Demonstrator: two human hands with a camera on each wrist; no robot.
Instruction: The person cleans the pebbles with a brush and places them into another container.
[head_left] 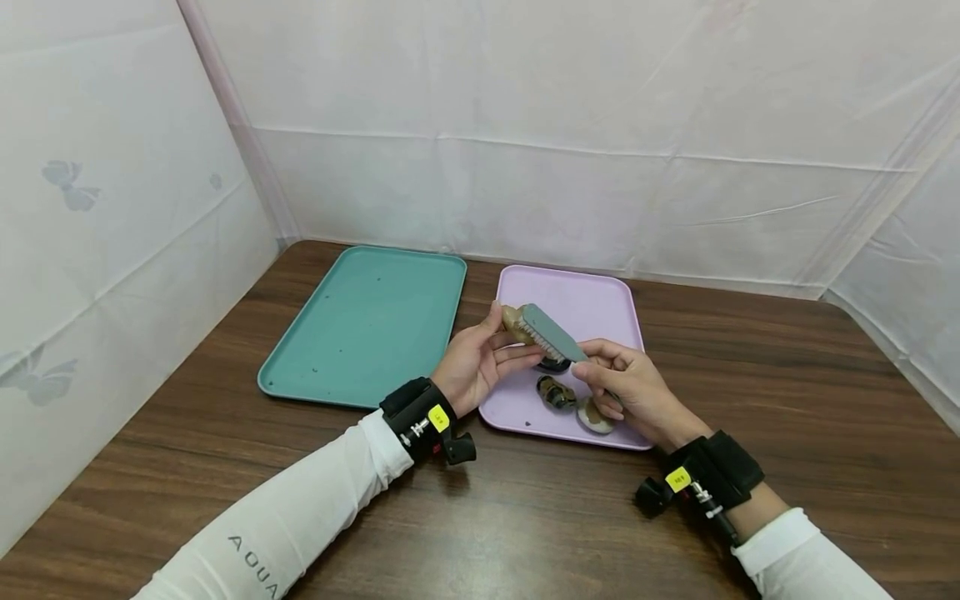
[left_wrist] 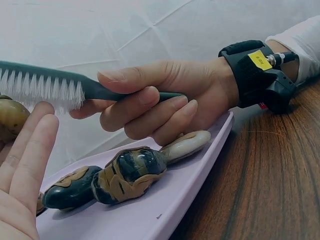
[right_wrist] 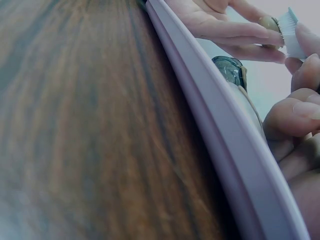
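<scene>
Both hands meet above the pink tray (head_left: pixel 525 412): right hand (head_left: pixel 630 387) grips the grey brush (head_left: pixel 551 333), left hand (head_left: pixel 476 362) pinches a tan stone (head_left: pixel 512 319) under its bristles. Scrubbing seems underway; next, likely turn the stone to an unbrushed face.

The left sleeve (head_left: pixel 277 533) carries pale capital letters reading "AQUA", cut off at the frame's lower edge. Each wrist strap bears a small yellow label (head_left: pixel 438 417), (head_left: pixel 678 478) with dark print, probably a short code, too small to read.
</scene>
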